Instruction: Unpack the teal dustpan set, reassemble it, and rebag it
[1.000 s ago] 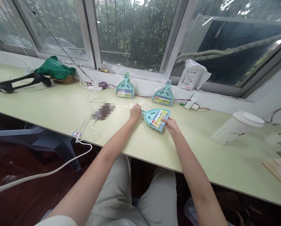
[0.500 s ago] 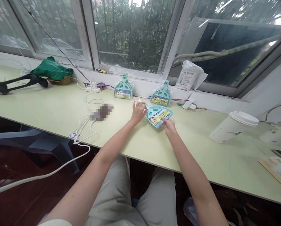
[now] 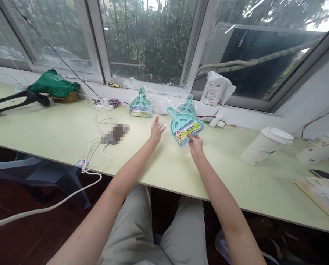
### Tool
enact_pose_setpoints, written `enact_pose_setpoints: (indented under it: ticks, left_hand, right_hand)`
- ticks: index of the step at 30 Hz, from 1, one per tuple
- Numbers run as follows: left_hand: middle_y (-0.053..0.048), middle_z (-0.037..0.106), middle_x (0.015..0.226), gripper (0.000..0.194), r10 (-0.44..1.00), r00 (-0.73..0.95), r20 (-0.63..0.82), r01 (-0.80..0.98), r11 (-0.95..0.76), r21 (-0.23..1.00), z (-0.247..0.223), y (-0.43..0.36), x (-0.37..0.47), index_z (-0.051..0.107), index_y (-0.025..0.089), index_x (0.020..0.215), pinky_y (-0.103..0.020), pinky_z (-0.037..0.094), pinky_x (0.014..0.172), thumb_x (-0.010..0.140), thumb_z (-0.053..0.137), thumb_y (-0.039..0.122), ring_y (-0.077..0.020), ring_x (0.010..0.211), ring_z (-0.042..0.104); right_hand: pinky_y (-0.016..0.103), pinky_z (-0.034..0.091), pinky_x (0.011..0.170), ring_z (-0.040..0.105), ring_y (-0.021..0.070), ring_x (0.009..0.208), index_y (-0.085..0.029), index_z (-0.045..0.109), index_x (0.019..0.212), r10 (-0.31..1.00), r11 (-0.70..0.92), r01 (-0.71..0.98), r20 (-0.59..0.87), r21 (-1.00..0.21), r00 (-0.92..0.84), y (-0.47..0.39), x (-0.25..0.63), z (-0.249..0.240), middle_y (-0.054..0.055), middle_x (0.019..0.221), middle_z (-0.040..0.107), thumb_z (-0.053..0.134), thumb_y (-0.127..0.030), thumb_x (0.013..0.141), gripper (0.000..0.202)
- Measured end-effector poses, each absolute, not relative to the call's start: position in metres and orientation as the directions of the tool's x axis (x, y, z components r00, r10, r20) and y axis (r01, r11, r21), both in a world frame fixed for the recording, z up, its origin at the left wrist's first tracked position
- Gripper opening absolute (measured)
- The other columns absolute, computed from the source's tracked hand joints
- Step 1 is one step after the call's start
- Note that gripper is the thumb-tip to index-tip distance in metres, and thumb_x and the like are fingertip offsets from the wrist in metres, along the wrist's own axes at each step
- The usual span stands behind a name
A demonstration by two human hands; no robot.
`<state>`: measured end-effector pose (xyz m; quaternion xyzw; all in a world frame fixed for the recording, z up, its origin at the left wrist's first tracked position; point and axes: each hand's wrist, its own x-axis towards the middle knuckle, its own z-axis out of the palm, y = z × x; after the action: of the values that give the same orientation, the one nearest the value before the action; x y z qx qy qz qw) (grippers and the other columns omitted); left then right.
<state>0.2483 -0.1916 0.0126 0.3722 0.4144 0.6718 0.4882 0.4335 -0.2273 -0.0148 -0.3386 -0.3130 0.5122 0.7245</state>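
Note:
My right hand (image 3: 196, 144) grips a turquoise dustpan (image 3: 181, 117) by its lower right edge, thumb over the printed label. The dustpan is tilted, its handle pointing up and left, and a blue-bristled brush shows behind the label. To its left my left hand (image 3: 157, 131) is apart from it, fingers spread and holding nothing. Two more turquoise dustpan sets lean by the wall: one dustpan set (image 3: 141, 105) beyond my left hand, the other dustpan set (image 3: 189, 106) partly hidden behind the held one.
White paper cups, one a lidded cup (image 3: 266, 145), stand at the right beside a phone (image 3: 322, 174) and a tissue pack (image 3: 322, 198). White cables (image 3: 94, 156) trail over the table's front edge at left. A power strip (image 3: 104, 107) and a green bag (image 3: 54, 82) lie along the back.
My left hand has come away from the dustpan's handle and opened to the left. My right hand keeps hold of the dustpan, which is raised a little. The view has shifted slightly.

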Motion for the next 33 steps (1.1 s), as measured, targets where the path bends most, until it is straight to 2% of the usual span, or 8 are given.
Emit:
enact_pose_setpoints:
  ticks: [2,5,10,16,19,23,25,33]
  left_hand:
    - [-0.01,0.059,0.124,0.053,0.996,-0.019,0.092,-0.455,-0.091,0.886,0.01,-0.189,0.25,0.04,0.023,0.136,-0.035,0.047,0.097,0.088,0.052,0.041,-0.0202,0.114,0.059]
    - [-0.006,0.067,0.111,0.059,0.975,0.169,0.145,-0.459,-0.052,0.887,0.006,-0.192,0.253,0.049,0.023,0.13,-0.036,0.048,0.095,0.074,0.069,0.027,-0.0197,0.102,0.065]
    - [-0.009,0.064,0.12,0.06,0.882,0.416,0.221,-0.404,-0.039,0.914,0.003,-0.204,0.26,0.054,0.023,0.125,-0.04,0.043,0.1,0.07,0.075,0.03,-0.0228,0.11,0.061]
    - [-0.007,0.066,0.117,0.047,0.928,0.304,0.214,-0.505,-0.033,0.863,0.003,-0.198,0.266,0.057,0.022,0.12,-0.038,0.047,0.096,0.083,0.057,0.051,-0.0242,0.112,0.06]
    - [-0.004,0.066,0.116,0.043,0.941,0.278,0.191,-0.488,-0.033,0.872,0.003,-0.196,0.261,0.055,0.026,0.121,-0.036,0.048,0.094,0.085,0.057,0.048,-0.0212,0.109,0.061]
    - [-0.006,0.066,0.116,0.046,0.822,0.559,0.106,-0.337,0.109,0.935,0.001,-0.201,0.259,0.054,0.026,0.119,-0.041,0.046,0.097,0.081,0.063,0.049,-0.0212,0.104,0.063]
    - [-0.007,0.064,0.119,0.047,0.789,0.606,0.103,-0.318,0.122,0.94,0.0,-0.203,0.262,0.054,0.025,0.118,-0.042,0.044,0.099,0.078,0.068,0.045,-0.0207,0.104,0.063]
    - [-0.005,0.064,0.122,0.05,0.882,0.415,0.222,-0.453,-0.011,0.891,0.003,-0.207,0.265,0.054,0.026,0.123,-0.04,0.043,0.103,0.076,0.071,0.028,-0.0203,0.111,0.061]
  right_hand:
    - [0.032,0.057,0.086,0.067,0.0184,0.094,-0.015,0.065,0.088,0.959,0.224,-0.495,0.101,-0.84,0.264,-0.228,0.433,-0.014,0.006,0.1,0.071,0.076,-0.015,0.063,0.028]
    - [0.033,0.057,0.084,0.067,0.0193,0.092,-0.015,0.065,0.089,0.962,0.229,-0.452,0.132,-0.862,0.238,-0.23,0.431,-0.013,0.007,0.098,0.07,0.079,-0.018,0.061,0.032]
    - [0.033,0.056,0.088,0.064,0.0199,0.105,-0.017,0.063,0.098,0.916,0.354,-0.442,0.208,-0.824,0.343,-0.234,0.424,-0.012,0.008,0.107,0.069,0.077,-0.026,0.065,0.037]
    - [0.034,0.056,0.087,0.065,0.0206,0.101,-0.016,0.062,0.092,0.934,0.305,-0.502,0.151,-0.81,0.323,-0.235,0.422,-0.01,0.009,0.105,0.069,0.078,-0.021,0.062,0.035]
    - [0.034,0.057,0.087,0.066,0.0205,0.098,-0.015,0.062,0.091,0.938,0.294,-0.503,0.143,-0.813,0.316,-0.233,0.424,-0.01,0.009,0.102,0.07,0.078,-0.02,0.062,0.034]
    - [0.033,0.056,0.086,0.066,0.0198,0.097,-0.015,0.062,0.094,0.924,0.309,-0.513,0.125,-0.801,0.362,-0.231,0.43,-0.01,0.008,0.1,0.07,0.076,-0.02,0.063,0.034]
    - [0.033,0.056,0.086,0.066,0.0194,0.098,-0.016,0.062,0.095,0.915,0.332,-0.513,0.138,-0.791,0.38,-0.231,0.432,-0.01,0.008,0.101,0.07,0.075,-0.02,0.064,0.034]
    - [0.036,0.058,0.082,0.068,0.0208,0.092,-0.016,0.061,0.089,0.948,0.259,-0.459,0.134,-0.85,0.288,-0.232,0.432,-0.003,0.007,0.095,0.07,0.079,-0.021,0.062,0.033]
